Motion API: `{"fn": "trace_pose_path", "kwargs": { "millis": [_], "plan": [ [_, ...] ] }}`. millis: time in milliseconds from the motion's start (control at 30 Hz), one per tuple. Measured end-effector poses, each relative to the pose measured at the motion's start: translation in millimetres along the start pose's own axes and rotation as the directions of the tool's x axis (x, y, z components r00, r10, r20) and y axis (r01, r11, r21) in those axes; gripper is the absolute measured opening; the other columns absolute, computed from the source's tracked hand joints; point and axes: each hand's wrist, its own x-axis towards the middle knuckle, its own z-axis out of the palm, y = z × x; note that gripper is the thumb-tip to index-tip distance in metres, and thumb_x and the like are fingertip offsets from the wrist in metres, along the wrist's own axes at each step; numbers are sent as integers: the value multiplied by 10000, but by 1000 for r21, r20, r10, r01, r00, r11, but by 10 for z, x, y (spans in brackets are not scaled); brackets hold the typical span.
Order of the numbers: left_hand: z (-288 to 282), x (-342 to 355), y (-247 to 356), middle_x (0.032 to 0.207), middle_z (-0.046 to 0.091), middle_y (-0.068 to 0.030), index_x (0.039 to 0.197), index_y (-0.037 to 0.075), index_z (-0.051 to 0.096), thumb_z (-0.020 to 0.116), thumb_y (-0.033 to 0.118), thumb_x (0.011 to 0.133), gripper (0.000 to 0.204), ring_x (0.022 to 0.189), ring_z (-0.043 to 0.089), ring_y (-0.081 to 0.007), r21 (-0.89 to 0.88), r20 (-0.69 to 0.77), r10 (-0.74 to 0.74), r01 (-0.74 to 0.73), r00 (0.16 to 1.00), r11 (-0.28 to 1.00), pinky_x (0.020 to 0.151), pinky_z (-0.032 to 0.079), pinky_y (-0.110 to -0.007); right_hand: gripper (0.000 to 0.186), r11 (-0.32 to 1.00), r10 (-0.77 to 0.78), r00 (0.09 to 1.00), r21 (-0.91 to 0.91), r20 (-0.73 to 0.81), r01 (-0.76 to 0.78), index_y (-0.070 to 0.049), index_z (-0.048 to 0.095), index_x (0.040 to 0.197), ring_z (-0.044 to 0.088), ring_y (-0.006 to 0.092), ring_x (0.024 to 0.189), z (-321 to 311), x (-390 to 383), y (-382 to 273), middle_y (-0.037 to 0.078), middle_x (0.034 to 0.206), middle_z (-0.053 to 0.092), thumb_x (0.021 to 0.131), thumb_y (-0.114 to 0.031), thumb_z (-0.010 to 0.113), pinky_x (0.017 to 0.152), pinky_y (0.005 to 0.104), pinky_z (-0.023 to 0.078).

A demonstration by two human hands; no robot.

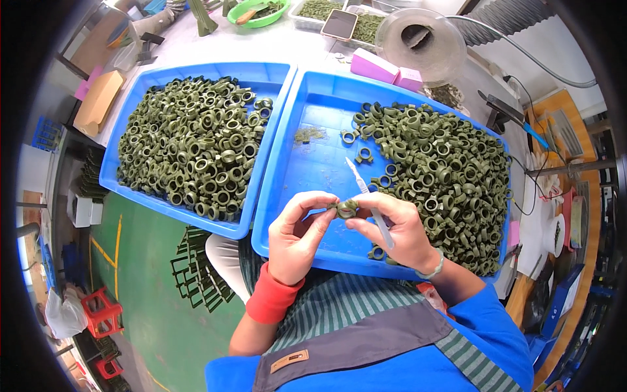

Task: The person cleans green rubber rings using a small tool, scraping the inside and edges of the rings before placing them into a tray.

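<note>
Between the fingertips of both hands, over the front of the right blue tray (287,163), is a small olive-green plastic ring (347,208). My left hand (297,232), with a red wristband, pinches its left side. The thumb and forefinger of my right hand (398,225) touch its right side. A slim pale scalpel (377,221) is also held in the right hand, its narrow end pointing up and away over the tray. A heap of similar green rings (437,183) fills the tray's right part, and a few loose ones lie beside the heap.
A second blue tray (261,70) piled with green rings (196,147) stands at the left. Behind are pink boxes (385,69), a clear round cover (421,46), a smartwatch-like screen (339,24) and a green basin (261,16). A black-and-blue tool (516,119) sits at the right.
</note>
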Motion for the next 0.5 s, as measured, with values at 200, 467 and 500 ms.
{"fn": "trace_pose_path", "kwargs": {
  "millis": [200,467,500],
  "plan": [
    [54,31,-34,1126,657,-138,1082,-27,613,643,-110,904,199,1083,639,-211,-79,21,-47,49,999,996,984,510,-340,256,925,-258,965,-300,-42,234,-33,691,1047,717,275,848,-40,74,-4,146,996,714,806,17,762,753,344,583],
    [-119,51,-20,1132,662,-118,1087,-18,627,616,-82,933,167,1070,647,-176,-25,-73,14,-16,997,1000,932,541,-309,246,662,77,978,-744,192,94,-65,602,958,619,329,873,-455,113,273,101,909,651,774,-93,763,794,441,487],
    [-132,28,-7,1108,674,-114,1097,-16,631,625,-53,940,162,1042,658,-173,-74,-79,-81,75,994,994,922,546,-306,273,650,88,973,-753,213,106,-66,603,983,617,328,893,-439,78,264,102,937,649,765,-89,765,798,442,487]
  ]
}}
